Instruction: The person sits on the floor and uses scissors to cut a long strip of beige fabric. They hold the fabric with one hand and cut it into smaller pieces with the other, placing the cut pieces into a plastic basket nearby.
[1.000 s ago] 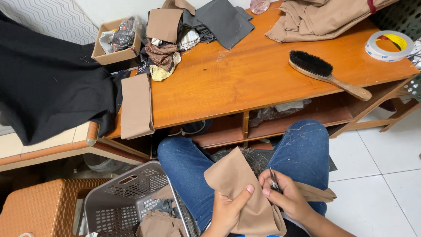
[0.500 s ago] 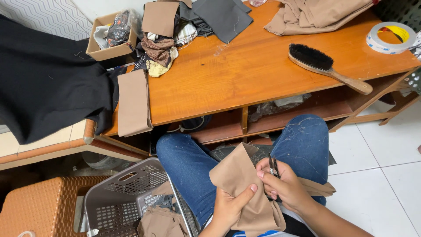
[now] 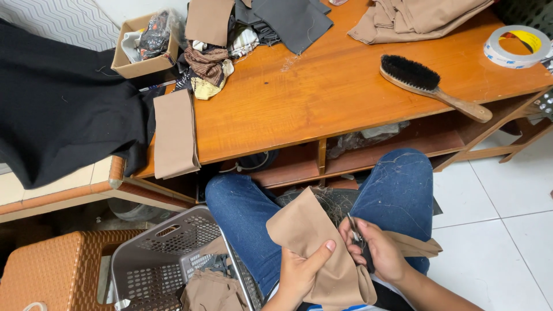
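Over the lap in blue jeans, the left hand (image 3: 299, 270) pinches a tan fabric piece (image 3: 314, 242), thumb on top. The right hand (image 3: 377, 250) is closed around small dark snips (image 3: 358, 239) touching the cloth's edge. Just left, a grey plastic basket (image 3: 167, 259) holds more tan fabric. On the wooden table (image 3: 322, 98) beyond lie a brush (image 3: 429, 83), a tape roll (image 3: 515, 46), and a cardboard box (image 3: 144, 49) of scraps.
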